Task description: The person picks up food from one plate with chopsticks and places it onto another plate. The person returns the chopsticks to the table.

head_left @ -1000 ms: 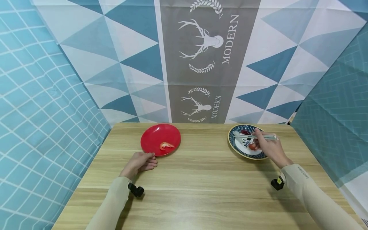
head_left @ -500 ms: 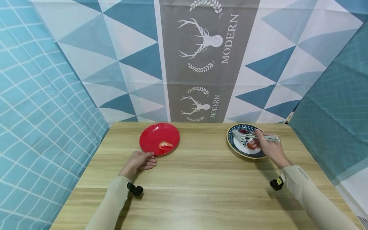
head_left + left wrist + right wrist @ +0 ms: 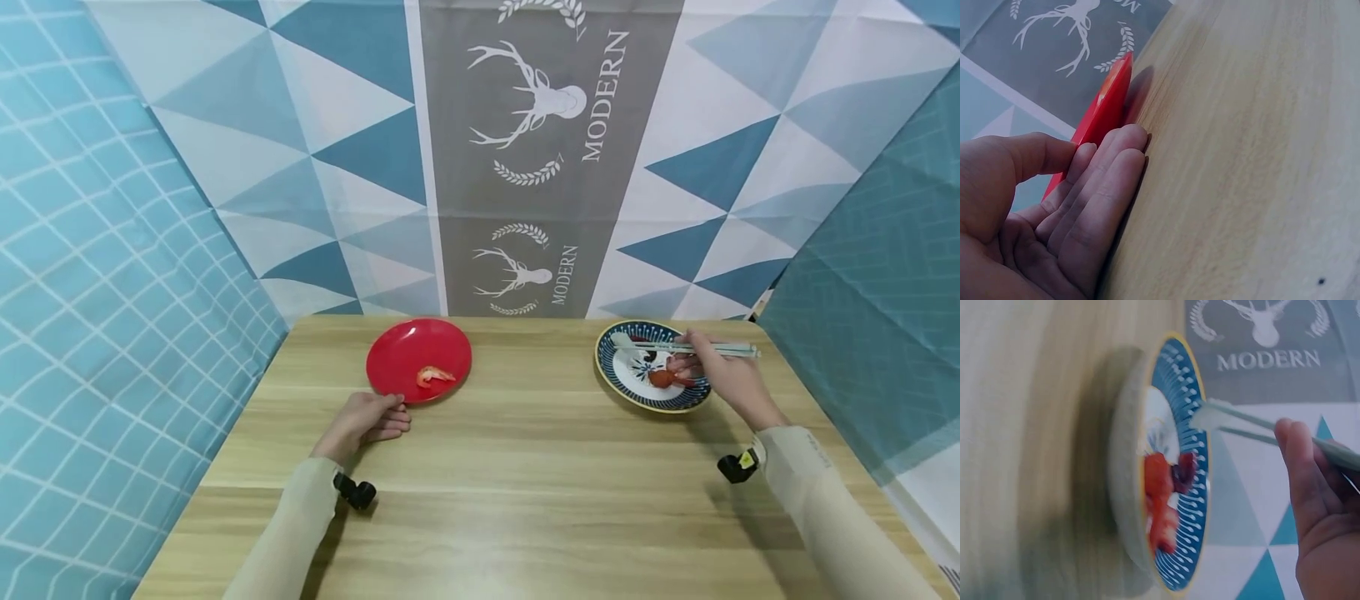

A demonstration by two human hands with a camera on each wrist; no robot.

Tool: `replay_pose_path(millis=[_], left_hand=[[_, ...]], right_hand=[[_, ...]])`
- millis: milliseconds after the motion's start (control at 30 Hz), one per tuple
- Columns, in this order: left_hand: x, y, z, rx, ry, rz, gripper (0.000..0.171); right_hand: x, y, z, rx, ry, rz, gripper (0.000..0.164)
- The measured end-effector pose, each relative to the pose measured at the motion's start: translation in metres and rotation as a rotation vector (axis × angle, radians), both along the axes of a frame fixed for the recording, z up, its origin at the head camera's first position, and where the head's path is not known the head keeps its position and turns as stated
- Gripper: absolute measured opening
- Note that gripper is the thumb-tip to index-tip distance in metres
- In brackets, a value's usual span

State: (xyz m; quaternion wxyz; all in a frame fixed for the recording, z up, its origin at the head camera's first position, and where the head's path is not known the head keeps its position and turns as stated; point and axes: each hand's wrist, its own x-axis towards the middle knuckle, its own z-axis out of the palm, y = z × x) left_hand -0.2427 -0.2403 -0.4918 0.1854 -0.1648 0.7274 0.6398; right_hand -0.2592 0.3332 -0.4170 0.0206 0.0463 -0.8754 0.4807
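My left hand point(image 3: 367, 423) pinches the near rim of a red plate point(image 3: 397, 358), thumb on top and fingers beneath, as the left wrist view also shows. A small orange-white shrimp point(image 3: 435, 377) lies on that plate. At the right, my right hand point(image 3: 731, 375) holds a pair of pale chopsticks point(image 3: 1244, 419) over a blue-patterned dish point(image 3: 645, 400). A whitish, translucent piece point(image 3: 1210, 415) sits between the chopstick tips, above the dish in the right wrist view. In the dish lie a red-orange food piece point(image 3: 1159, 478) and a dark red piece point(image 3: 1186, 470).
Both dishes stand near the back edge of a wooden table point(image 3: 510, 467). A patterned cloth point(image 3: 525, 167) hangs behind it, with blue cloths point(image 3: 112, 292) at the sides. A black wrist camera point(image 3: 360, 495) sits on each sleeve.
My right hand has shifted right with the chopsticks and the whitish piece at their tips. More of the red food in the dish shows. The left hand and red plate stay put.
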Motion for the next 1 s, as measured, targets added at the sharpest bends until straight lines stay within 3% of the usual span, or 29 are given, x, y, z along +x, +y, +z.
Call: replay_pose_path(millis=[200, 467, 667, 1000], left_hand=[[-0.001, -0.001, 0.003, -0.007, -0.001, 0.000, 0.038], [0.000, 0.000, 0.001, -0.018, 0.002, -0.004, 0.040], [0.001, 0.001, 0.001, -0.022, 0.002, 0.002, 0.039], [0.001, -0.001, 0.002, -0.017, 0.000, 0.003, 0.039]], right_hand=[[-0.003, 0.015, 0.017, 0.054, -0.051, 0.069, 0.069], [-0.002, 0.034, 0.035, 0.146, -0.137, 0.086, 0.077], [0.001, 0.045, 0.038, 0.086, -0.107, 0.098, 0.069], [-0.002, 0.051, 0.040, 0.092, -0.159, 0.087, 0.073]])
